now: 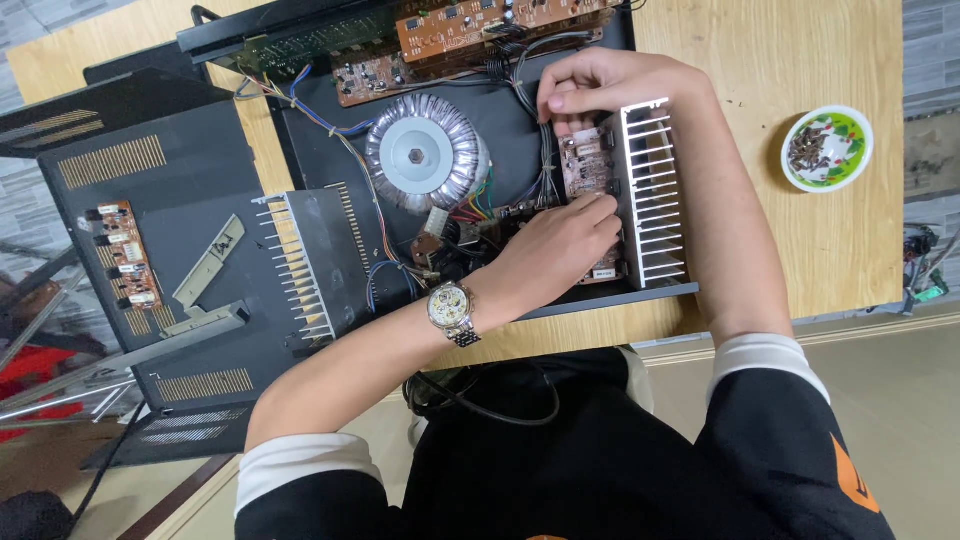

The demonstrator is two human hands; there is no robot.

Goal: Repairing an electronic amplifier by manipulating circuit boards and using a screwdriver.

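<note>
I take the ring-shaped transformer [422,152] in the open black case [510,105] as my landmark. Far to its left lies the removed black cover [170,190], carrying one small brown board [124,254] with a row of parts and one grey metal bracket [208,264]. Just left of the transformer stands one loose finned heat sink [305,262]. Above it I count two brown circuit boards [470,25] at the case's back edge. Below and right of it, my left hand [555,245], a watch [451,310] on its wrist, pinches the edge of one small circuit board [588,165] with its fingertips. Right of the transformer, my right hand [600,85] curls over the top of that same board, fingers pressed on it. The board sits against a second finned heat sink [652,195], white, further right. Well to the right, on the wooden worktop [760,60], one small bowl [827,148] holds dark screws.
</note>
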